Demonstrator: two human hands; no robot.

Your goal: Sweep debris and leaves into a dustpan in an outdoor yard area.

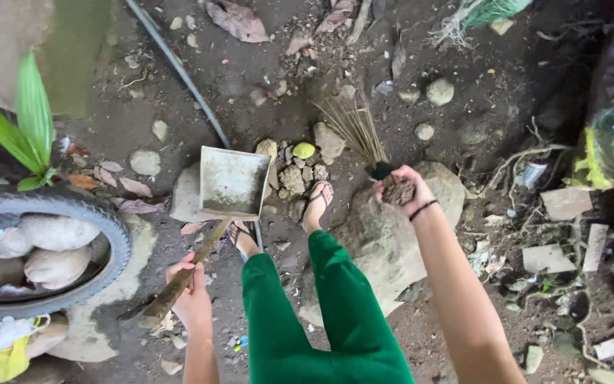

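My left hand (192, 284) grips the wooden handle (179, 281) of a metal dustpan (232, 181), whose pan is held over the dirt ahead of my left foot. My right hand (399, 188) is closed around the bound end of a short stick broom (357, 131); its thin bristles fan up and to the left above a cluster of stones (296, 171). A black band circles my right wrist. My legs in green trousers and my feet in sandals stand between the two hands.
A black tyre (58, 213) filled with pale stones lies at the left, beside a green plant (26, 121). A dark hose (179, 71) runs across the dirt. A large flat rock (385, 242) lies under my right foot. Rubble, roots and bags crowd the right side.
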